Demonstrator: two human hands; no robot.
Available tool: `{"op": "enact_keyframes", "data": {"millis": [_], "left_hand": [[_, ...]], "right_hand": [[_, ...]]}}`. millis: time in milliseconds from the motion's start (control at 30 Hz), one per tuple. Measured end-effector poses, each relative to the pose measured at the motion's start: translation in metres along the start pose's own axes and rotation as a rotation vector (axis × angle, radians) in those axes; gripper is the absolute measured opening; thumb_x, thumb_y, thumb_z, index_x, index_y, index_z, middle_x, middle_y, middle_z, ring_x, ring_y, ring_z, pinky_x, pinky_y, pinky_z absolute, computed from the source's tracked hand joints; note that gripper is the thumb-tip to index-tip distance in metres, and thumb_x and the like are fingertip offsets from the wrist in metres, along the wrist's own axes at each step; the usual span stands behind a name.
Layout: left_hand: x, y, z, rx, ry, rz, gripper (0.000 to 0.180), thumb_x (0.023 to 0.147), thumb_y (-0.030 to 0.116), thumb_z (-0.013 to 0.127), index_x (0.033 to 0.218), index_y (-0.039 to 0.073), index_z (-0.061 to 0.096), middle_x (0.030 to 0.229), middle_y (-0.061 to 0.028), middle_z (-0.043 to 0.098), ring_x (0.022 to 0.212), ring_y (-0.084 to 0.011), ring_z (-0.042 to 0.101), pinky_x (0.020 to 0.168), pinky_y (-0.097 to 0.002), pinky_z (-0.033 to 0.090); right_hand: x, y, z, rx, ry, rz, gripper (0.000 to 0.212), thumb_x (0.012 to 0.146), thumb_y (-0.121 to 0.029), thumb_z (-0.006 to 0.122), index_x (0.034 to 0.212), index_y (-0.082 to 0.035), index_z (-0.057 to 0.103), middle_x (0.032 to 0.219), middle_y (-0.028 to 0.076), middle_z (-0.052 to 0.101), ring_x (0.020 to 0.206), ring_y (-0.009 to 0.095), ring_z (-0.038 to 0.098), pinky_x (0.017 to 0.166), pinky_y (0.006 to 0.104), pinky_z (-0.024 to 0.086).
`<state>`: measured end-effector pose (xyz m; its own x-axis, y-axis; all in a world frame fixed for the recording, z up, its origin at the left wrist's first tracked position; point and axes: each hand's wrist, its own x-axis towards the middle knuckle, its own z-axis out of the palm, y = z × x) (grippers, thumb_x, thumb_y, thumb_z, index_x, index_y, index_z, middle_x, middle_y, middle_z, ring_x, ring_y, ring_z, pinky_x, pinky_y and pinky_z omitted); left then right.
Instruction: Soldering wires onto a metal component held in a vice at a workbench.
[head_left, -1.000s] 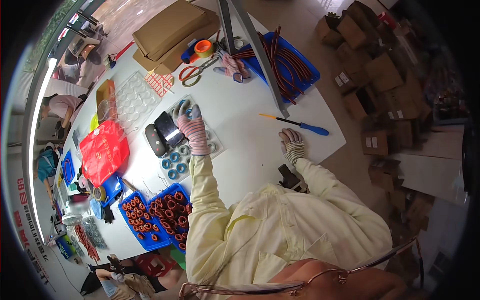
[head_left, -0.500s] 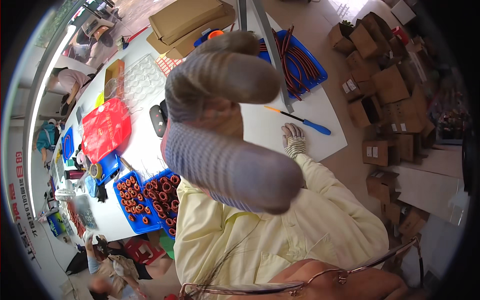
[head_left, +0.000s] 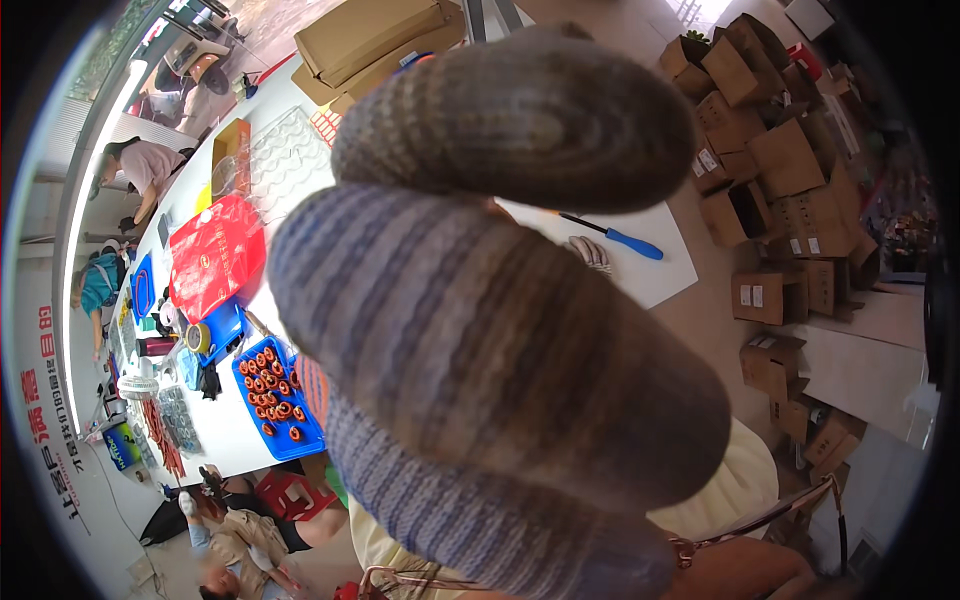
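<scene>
Screwdriver [head_left: 633, 243] partly behind left hand [head_left: 490, 320]

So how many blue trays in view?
3: front tray with red-brown rings, middle tray near yellow tape roll, far tray left of red bag. Left hand may hide more.

Near right of the screwdriver [head_left: 634, 244], tabletop [head_left: 655, 280] permits passage; leftward, the right hand [head_left: 590, 254] and raised left hand [head_left: 500, 340] obstruct.
</scene>
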<state>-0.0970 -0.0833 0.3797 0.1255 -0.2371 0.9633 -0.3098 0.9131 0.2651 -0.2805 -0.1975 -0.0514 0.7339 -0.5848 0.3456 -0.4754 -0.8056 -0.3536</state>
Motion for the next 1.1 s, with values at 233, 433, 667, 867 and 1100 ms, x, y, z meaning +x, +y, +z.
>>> {"op": "enact_keyframes", "data": {"millis": [233, 433, 667, 867, 1100], "left_hand": [[-0.003, -0.001, 0.001, 0.011, 0.013, -0.029, 0.027, 0.078, -0.001, 0.049, 0.101, 0.003, 0.061, 0.098, -0.0117, 0.059, 0.096, -0.0227, 0.053, 0.089, -0.0376, 0.039], [-0.008, -0.012, 0.005, -0.029, 0.019, -0.057, 0.027, 0.077, -0.004, 0.049, 0.099, 0.002, 0.062, 0.096, -0.0112, 0.059, 0.093, -0.0202, 0.053, 0.086, -0.0346, 0.041], [-0.002, -0.018, -0.003, 0.043, 0.076, -0.125, 0.027, 0.075, -0.006, 0.049, 0.097, 0.0, 0.063, 0.094, -0.0106, 0.06, 0.09, -0.0175, 0.055, 0.084, -0.0312, 0.042], [-0.049, -0.046, -0.022, 0.111, 0.213, -0.318, 0.027, 0.074, -0.009, 0.048, 0.095, -0.001, 0.064, 0.093, -0.01, 0.061, 0.087, -0.0149, 0.056, 0.081, -0.028, 0.044], [-0.197, -0.053, -0.067, 0.126, 0.603, -1.249, 0.021, 0.084, 0.007, 0.057, 0.103, 0.001, 0.064, 0.088, -0.0035, 0.063, 0.084, -0.0109, 0.055, 0.082, -0.0243, 0.041]], "right_hand": [[0.0, 0.002, 0.001, -0.004, 0.006, 0.0, 0.042, 0.072, -0.014, 0.059, 0.113, -0.013, 0.048, 0.121, 0.008, 0.048, 0.116, 0.026, 0.042, 0.1, 0.044, 0.03], [-0.005, 0.005, -0.001, -0.036, 0.009, 0.063, 0.042, 0.073, -0.014, 0.059, 0.114, -0.013, 0.049, 0.122, 0.008, 0.047, 0.117, 0.025, 0.042, 0.1, 0.0442, 0.03], [-0.005, 0.006, 0.001, -0.019, 0.008, 0.035, 0.044, 0.073, -0.014, 0.059, 0.115, -0.013, 0.048, 0.122, 0.008, 0.047, 0.117, 0.026, 0.042, 0.1, 0.0447, 0.03], [-0.007, 0.014, 0.013, 0.006, -0.02, 0.089, 0.039, 0.075, -0.014, 0.058, 0.113, -0.013, 0.051, 0.118, 0.01, 0.051, 0.114, 0.026, 0.045, 0.099, 0.0445, 0.031], [0.099, 0.034, -0.025, 0.501, 0.214, 0.437, 0.019, 0.083, -0.012, 0.055, 0.101, -0.012, 0.061, 0.1, 0.011, 0.063, 0.094, 0.027, 0.06, 0.083, 0.0341, 0.045]]}}
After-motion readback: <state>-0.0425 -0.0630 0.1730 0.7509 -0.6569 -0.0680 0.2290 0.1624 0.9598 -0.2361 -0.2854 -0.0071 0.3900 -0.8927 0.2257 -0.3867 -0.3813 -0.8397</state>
